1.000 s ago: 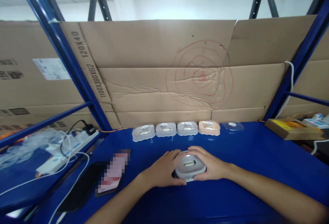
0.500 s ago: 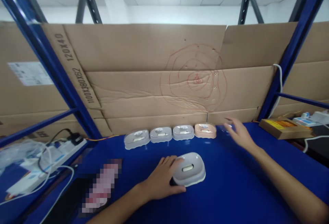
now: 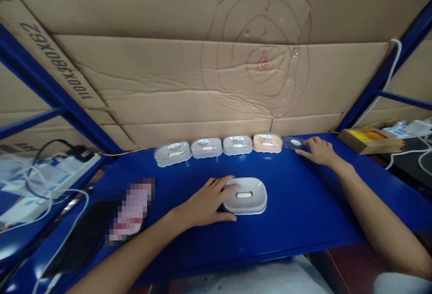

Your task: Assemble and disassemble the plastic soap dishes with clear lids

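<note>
A grey oval plastic case [image 3: 258, 197] with a white bar in its middle sits on the blue table. My left hand [image 3: 211, 199] grips its left edge, fingers behind and thumb in front. Farther off, at the back right, lies a clear plastic lid [image 3: 286, 144] with a round label. The thumb and fingers of my right hand [image 3: 319, 151] close on the lid's right edge. Left of the lid, a peach case [image 3: 267, 144] stands in a row with three grey ones [image 3: 237, 145], each under a clear cover with a label.
Cardboard [image 3: 168, 82] with red rings drawn on it rises behind the table [image 3: 303, 208]. A blurred-out phone-shaped item [image 3: 131, 213] and a black phone-like slab [image 3: 83, 235] lie at left, near power strips and cables [image 3: 57, 186]. An open cardboard box [image 3: 369, 140] sits at right.
My right hand has come down onto the clear lid and closed on its edge. My left hand stays on the grey case. The view has tilted downward.
</note>
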{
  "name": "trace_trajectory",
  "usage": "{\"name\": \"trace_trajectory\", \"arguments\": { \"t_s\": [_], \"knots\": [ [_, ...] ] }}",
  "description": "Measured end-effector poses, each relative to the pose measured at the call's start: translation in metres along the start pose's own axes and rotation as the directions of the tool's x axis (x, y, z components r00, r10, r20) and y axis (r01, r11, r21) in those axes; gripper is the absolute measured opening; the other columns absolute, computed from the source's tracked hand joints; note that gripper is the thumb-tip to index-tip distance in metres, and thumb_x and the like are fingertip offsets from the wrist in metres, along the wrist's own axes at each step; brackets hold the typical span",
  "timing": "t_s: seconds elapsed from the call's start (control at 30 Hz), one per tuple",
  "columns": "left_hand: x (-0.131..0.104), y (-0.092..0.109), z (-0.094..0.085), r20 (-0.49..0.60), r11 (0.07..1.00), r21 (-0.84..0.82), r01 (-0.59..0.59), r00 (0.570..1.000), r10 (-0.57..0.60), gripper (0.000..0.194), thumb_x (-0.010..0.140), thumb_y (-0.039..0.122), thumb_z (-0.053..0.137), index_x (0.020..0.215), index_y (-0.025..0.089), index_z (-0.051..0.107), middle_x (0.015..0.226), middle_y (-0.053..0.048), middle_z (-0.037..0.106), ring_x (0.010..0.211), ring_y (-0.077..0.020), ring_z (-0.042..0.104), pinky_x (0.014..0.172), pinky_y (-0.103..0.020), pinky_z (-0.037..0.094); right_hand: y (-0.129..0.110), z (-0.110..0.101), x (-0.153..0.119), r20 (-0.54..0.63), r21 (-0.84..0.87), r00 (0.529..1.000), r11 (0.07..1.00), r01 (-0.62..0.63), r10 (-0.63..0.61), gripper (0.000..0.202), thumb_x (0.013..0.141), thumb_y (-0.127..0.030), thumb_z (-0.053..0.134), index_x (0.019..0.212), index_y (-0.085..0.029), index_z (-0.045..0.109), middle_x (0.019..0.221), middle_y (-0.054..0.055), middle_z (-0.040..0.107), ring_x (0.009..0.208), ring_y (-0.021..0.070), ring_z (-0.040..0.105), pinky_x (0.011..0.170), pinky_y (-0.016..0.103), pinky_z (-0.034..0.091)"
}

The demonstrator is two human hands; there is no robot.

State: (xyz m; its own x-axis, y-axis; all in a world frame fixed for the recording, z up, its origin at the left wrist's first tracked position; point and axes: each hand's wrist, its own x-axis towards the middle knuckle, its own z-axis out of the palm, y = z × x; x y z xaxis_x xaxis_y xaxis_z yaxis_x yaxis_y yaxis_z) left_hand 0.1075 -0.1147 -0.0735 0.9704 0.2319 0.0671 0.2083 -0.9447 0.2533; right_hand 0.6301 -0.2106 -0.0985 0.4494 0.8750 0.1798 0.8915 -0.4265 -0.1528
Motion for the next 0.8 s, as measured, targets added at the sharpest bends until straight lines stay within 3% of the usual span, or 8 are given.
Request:
{"name": "trace_trajectory", "arguments": {
  "t_s": [0.2, 0.3, 0.4, 0.5, 0.57, 0.63, 0.73, 0.8],
  "knots": [
    [0.001, -0.002, 0.0, -0.015, 1.0, -0.005, -0.025, 1.0, 0.025, 0.076, 0.095, 0.063, 0.077, 0.158, 0.029, 0.052, 0.167, -0.018, 0.047, 0.151, -0.0406, 0.049, 0.124, -0.057, 0.039, -0.008, 0.001, -0.003, 0.01, 0.081, 0.996, 0.993, 0.087, -0.088, 0.096, 0.078, -0.086, 0.065, 0.15, -0.024, 0.056, 0.16, 0.021, 0.052, 0.147, 0.0483, 0.051, 0.117, 0.07, 0.043],
    [0.001, -0.003, 0.001, -0.011, 0.999, -0.014, -0.035, 0.999, 0.035, 0.076, 0.094, 0.064, 0.078, 0.158, 0.03, 0.052, 0.165, -0.017, 0.049, 0.15, -0.0392, 0.05, 0.124, -0.054, 0.039, -0.005, -0.003, 0.0, 0.022, 0.161, 0.992, 0.98, 0.12, -0.125, 0.091, 0.079, -0.082, 0.072, 0.145, -0.02, 0.062, 0.148, 0.021, 0.063, 0.135, 0.0421, 0.062, 0.111, 0.058, 0.052],
    [0.001, -0.004, 0.001, 0.0, 0.999, -0.036, -0.029, 1.0, 0.029, 0.076, 0.094, 0.062, 0.078, 0.157, 0.03, 0.052, 0.164, -0.016, 0.049, 0.15, -0.0387, 0.049, 0.125, -0.054, 0.038, 0.002, -0.023, -0.003, -0.022, 0.214, 0.994, 0.97, 0.114, -0.111, 0.089, 0.081, -0.082, 0.073, 0.137, -0.013, 0.066, 0.127, 0.022, 0.072, 0.114, 0.0339, 0.071, 0.1, 0.047, 0.057],
    [0.001, -0.004, 0.004, -0.007, 0.99, -0.14, 0.023, 1.0, -0.024, 0.085, 0.09, 0.059, 0.084, 0.161, 0.03, 0.046, 0.165, -0.015, 0.048, 0.151, -0.0391, 0.048, 0.126, -0.056, 0.036, -0.005, -0.056, -0.018, -0.137, 0.232, 0.988, 0.967, 0.103, -0.072, 0.092, 0.086, -0.081, 0.071, 0.143, -0.009, 0.059, 0.131, 0.025, 0.07, 0.112, 0.0318, 0.07, 0.096, 0.045, 0.057],
    [0.003, -0.001, 0.01, -0.015, 0.958, -0.27, 0.095, 0.995, -0.103, 0.105, 0.082, 0.057, 0.092, 0.166, 0.031, 0.036, 0.167, -0.015, 0.046, 0.151, -0.0404, 0.046, 0.125, -0.057, 0.037, -0.03, -0.078, -0.036, -0.241, 0.257, 0.965, 0.953, 0.164, -0.101, 0.093, 0.091, -0.08, 0.067, 0.153, -0.014, 0.049, 0.143, 0.024, 0.064, 0.124, 0.033, 0.066, 0.103, 0.048, 0.055],
    [0.005, 0.003, 0.016, -0.025, 0.908, -0.386, 0.162, 0.982, -0.186, 0.121, 0.074, 0.055, 0.098, 0.169, 0.032, 0.026, 0.17, -0.015, 0.042, 0.153, -0.0426, 0.043, 0.125, -0.06, 0.037, -0.074, -0.09, -0.061, -0.318, 0.404, 0.917, 0.841, 0.361, -0.24, 0.087, 0.094, -0.075, 0.067, 0.158, -0.021, 0.044, 0.153, 0.02, 0.059, 0.133, 0.0331, 0.063, 0.11, 0.05, 0.054],
    [0.008, 0.008, 0.023, -0.054, 0.866, -0.47, 0.17, 0.974, -0.22, 0.133, 0.071, 0.053, 0.1, 0.171, 0.032, 0.016, 0.171, -0.017, 0.04, 0.157, -0.0446, 0.039, 0.126, -0.065, 0.033, -0.154, -0.089, -0.104, -0.174, 0.446, 0.787, 0.665, 0.599, -0.593, 0.081, 0.093, -0.07, 0.073, 0.158, -0.029, 0.048, 0.155, 0.013, 0.059, 0.14, 0.037, 0.06, 0.118, 0.058, 0.05],
    [0.009, 0.007, 0.026, -0.088, 0.871, -0.476, 0.119, 0.979, -0.182, 0.141, 0.07, 0.053, 0.101, 0.173, 0.031, 0.007, 0.173, -0.02, 0.037, 0.159, -0.0441, 0.036, 0.128, -0.067, 0.029, -0.198, -0.079, -0.125, -0.111, 0.364, 0.681, 0.608, 0.705, -0.724, 0.076, 0.089, -0.064, 0.08, 0.154, -0.031, 0.057, 0.159, 0.013, 0.056, 0.145, 0.0419, 0.054, 0.121, 0.064, 0.046]
  ]
}}
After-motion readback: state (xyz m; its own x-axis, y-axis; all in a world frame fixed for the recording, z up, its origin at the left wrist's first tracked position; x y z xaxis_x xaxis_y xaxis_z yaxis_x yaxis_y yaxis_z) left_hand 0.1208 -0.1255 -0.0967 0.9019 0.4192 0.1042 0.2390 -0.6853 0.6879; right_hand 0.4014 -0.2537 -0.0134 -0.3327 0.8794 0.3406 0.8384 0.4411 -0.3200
